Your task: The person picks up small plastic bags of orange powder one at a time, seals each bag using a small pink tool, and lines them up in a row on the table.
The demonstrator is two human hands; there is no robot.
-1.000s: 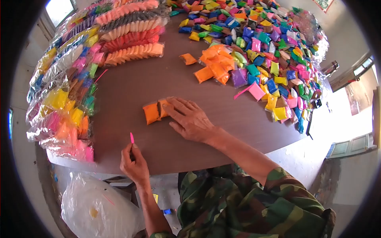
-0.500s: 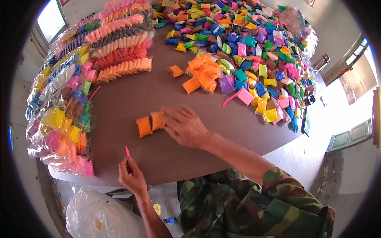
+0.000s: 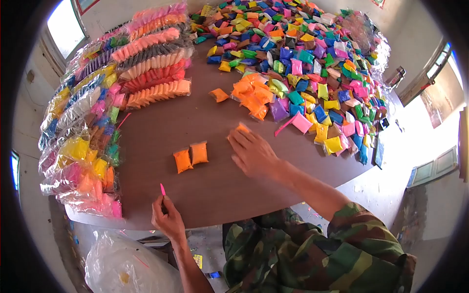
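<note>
My left hand [image 3: 168, 217] is near the front edge of the table, closed around a thin pink stick-like plastic tool [image 3: 163, 189] whose tip points up. Farther right, my right hand [image 3: 255, 152] has its fingers curled over an orange packet [image 3: 243, 127], mostly hidden beneath them. Two small orange packets, a left one [image 3: 182, 161] and a right one [image 3: 199, 153], lie side by side on the table between my hands. Beyond my right hand sits a heap of orange packets [image 3: 252, 95], with a single orange packet [image 3: 219, 95] just left of it.
A large pile of mixed-colour packets [image 3: 298, 58] covers the back and right of the table [image 3: 151, 124]. Along the left stand rows of clear bags of packets [image 3: 80, 141]. A pink packet with a pink strip [image 3: 301, 123] lies at the pile's edge. Below is a big clear plastic bag [image 3: 127, 263].
My right hand has moved right and slightly up, off the two orange packets, and now has an orange packet at its fingertips. My left hand still holds the pink tool.
</note>
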